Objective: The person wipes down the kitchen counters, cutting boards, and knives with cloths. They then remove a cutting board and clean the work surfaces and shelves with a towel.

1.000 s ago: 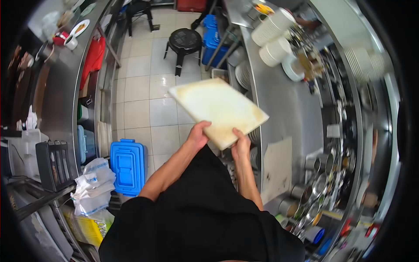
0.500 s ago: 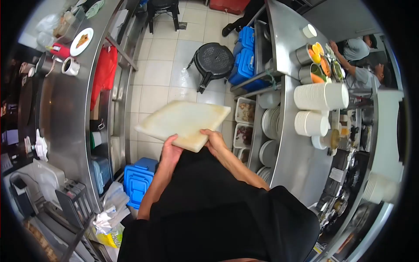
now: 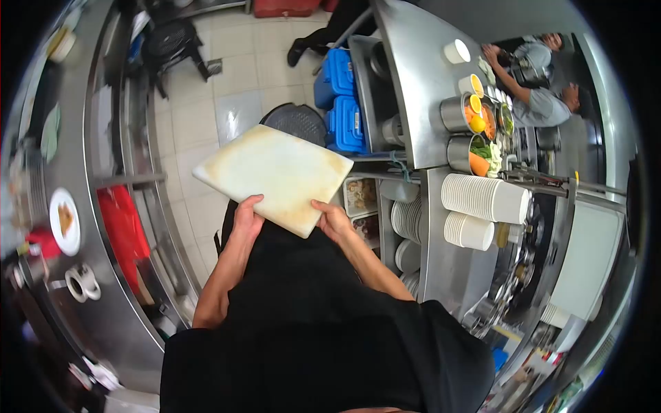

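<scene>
A white cutting board [image 3: 279,172], stained yellowish at its edges and corners, is held out in front of my black clothing. My left hand [image 3: 248,217] grips its near left edge, thumb on top. At the near right edge, my right hand [image 3: 332,219] holds it the same way, with the thumb on the upper face. The fingers beneath the board are hidden. One corner points toward my body, between the two hands. Past the far edge, a black plastic stool [image 3: 297,122] stands on the floor, partly covered by the board.
Along the right runs a steel counter [image 3: 420,89] with stacked white containers [image 3: 475,196] and vegetable pots [image 3: 458,112]. Blue bins [image 3: 344,124] and stacked plates [image 3: 406,220] sit below. Another steel counter [image 3: 113,296] on the left bears a plate of food [image 3: 65,221]. Co-workers [image 3: 533,89] stand beyond the right counter.
My view has turned and moved forward, so the stool now lies partly behind the board. The board's upper face shows more fully. Both hands keep their grip.
</scene>
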A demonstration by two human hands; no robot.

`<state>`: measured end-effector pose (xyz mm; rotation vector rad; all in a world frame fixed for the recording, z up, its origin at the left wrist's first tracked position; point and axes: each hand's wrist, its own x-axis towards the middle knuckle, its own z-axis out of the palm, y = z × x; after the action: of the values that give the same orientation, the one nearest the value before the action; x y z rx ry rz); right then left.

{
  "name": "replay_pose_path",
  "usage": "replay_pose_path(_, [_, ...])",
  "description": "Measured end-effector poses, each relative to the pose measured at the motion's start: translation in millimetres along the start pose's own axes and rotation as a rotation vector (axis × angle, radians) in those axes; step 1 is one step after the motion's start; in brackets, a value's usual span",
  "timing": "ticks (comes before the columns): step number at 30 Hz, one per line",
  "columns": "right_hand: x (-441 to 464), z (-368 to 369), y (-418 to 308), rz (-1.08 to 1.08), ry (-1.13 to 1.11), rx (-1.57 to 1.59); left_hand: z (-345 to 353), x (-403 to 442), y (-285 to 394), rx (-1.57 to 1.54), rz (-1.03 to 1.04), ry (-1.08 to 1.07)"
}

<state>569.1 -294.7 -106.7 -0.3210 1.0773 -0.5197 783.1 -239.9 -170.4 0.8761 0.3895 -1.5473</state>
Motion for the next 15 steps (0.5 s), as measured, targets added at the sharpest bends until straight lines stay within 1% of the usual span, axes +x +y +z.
replay_pose_path(2, [0.3, 5.9, -24.7, -0.045, 0.031, 0.058, 40.2, 18.7, 16.9, 0.075, -0.053, -0.033])
replay_pose_path(4, [3.6, 11.7, -57.4, 0.02, 0.086, 0.105, 85.2, 36.6, 31.3, 0.144, -0.091, -0.064])
replay_pose_path(5, [9.0, 11.2, -75.8, 0.012, 0.091, 0.125, 103.8, 46.4, 34.0, 0.192, -0.073, -0.103])
replay_pose_path(6, [12.9, 16.4, -103.4, 0.055, 0.262, -0.236, 121.0, 60.8, 36.8, 0.237, -0.052, -0.141])
replay_pose_path(7, [19.2, 11.5, -125.9, 0.11, 0.432, -0.604, 133.7, 80.3, 36.4, 0.246, -0.06, -0.136])
replay_pose_path(9, [103.4, -100.9, -106.8, -0.538, 0.715, -1.05, 159.1, 126.8, 33.1, 0.353, -0.045, -0.228])
replay_pose_path(11, [160.1, -127.4, -166.1, -0.618, 0.641, -0.696, 181.4, 179.3, 26.8, 0.427, -0.033, -0.23])
replay_pose_path(13, [214.7, -123.9, -227.0, -0.844, 0.684, -0.516, 202.9, 222.8, 14.1, 0.479, 0.015, -0.28])
replay_pose_path(15, [277.8, -131.1, -288.0, -0.708, 0.783, -0.224, 219.2, 273.0, 7.2, 0.513, 0.017, -0.26])
